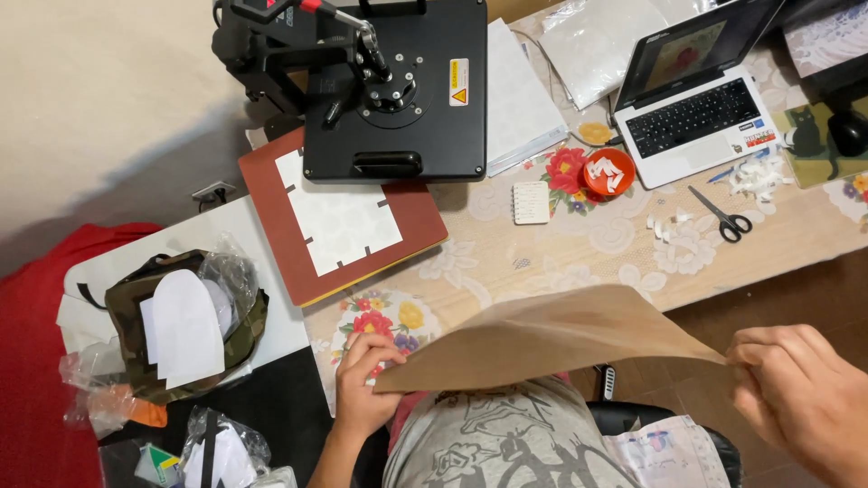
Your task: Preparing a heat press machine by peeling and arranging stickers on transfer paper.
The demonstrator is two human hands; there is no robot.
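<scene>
Head view: plain brown paper sheet, slightly curved, both hands pinching its opposite corners.

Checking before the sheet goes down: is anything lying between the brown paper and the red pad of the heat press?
Nothing visible. The brown paper sheet, held by the left hand and right hand, faces only bare tablecloth before the red pad. The black upper platen overhangs the pad's far part.
</scene>
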